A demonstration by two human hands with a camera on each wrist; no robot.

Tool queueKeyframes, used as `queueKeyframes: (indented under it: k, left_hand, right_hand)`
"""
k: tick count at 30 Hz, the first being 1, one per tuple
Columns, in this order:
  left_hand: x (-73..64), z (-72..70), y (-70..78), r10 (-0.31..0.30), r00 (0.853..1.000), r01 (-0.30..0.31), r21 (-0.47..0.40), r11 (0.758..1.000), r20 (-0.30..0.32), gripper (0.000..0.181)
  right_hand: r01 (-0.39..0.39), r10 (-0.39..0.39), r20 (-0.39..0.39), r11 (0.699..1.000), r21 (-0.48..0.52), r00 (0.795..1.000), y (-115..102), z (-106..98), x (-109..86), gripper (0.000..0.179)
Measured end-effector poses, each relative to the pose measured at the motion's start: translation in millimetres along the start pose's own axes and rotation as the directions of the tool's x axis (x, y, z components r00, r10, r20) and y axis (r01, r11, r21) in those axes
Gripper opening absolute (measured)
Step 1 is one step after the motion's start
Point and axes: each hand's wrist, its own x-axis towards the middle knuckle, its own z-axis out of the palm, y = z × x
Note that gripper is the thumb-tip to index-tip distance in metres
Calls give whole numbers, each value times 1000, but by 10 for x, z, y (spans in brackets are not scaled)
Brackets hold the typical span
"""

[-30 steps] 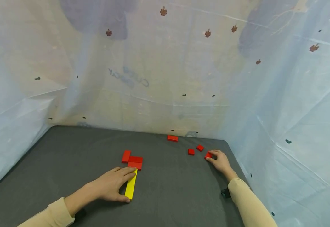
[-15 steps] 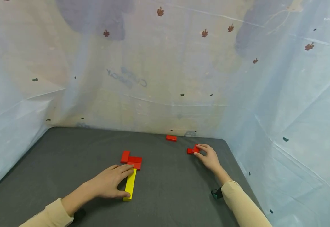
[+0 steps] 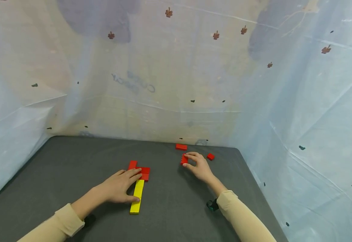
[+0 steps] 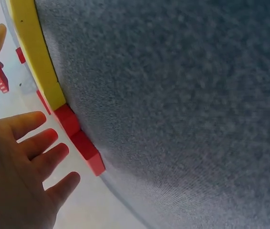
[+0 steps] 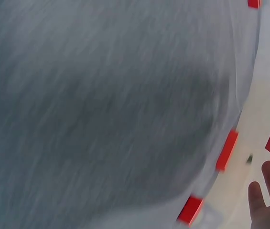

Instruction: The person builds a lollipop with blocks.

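My left hand (image 3: 117,186) is spread over a row of blocks, its fingers fairly straight and gripping nothing. Under its thumb in the head view lies a long yellow block (image 3: 136,193). At that block's far end sit several red blocks (image 3: 144,170), partly covered by my fingers. In the left wrist view, the yellow block (image 4: 34,52) and red blocks (image 4: 82,140) line up beside the fingers. Further right, my right hand (image 3: 201,169) pinches a red block (image 3: 184,159) between thumb and fingers, above the table. Along one side of this block run pale notches (image 4: 1,82).
A red block (image 3: 181,147) lies near the table's far edge, and a small red block (image 3: 210,156) sits right of my right hand. The dark grey table (image 3: 167,208) is backed by a translucent printed plastic sheet (image 3: 158,111).
My right hand has carried the red block left from the table's right side, passing over the small red blocks. My left hand has shifted slightly, its fingers now further over the red blocks.
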Motion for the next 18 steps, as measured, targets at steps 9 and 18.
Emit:
queueKeyframes:
  k: [9, 18]
  left_hand:
    - [36, 59, -57, 10, 1000, -10, -15, 1000, 11, 99]
    - [91, 96, -68, -14, 1000, 14, -13, 1000, 18, 102]
  right_hand:
    - [103, -103, 103, 995, 7, 989, -341, 334, 140, 47]
    - [133, -131, 164, 991, -3, 978, -508, 559, 235, 48]
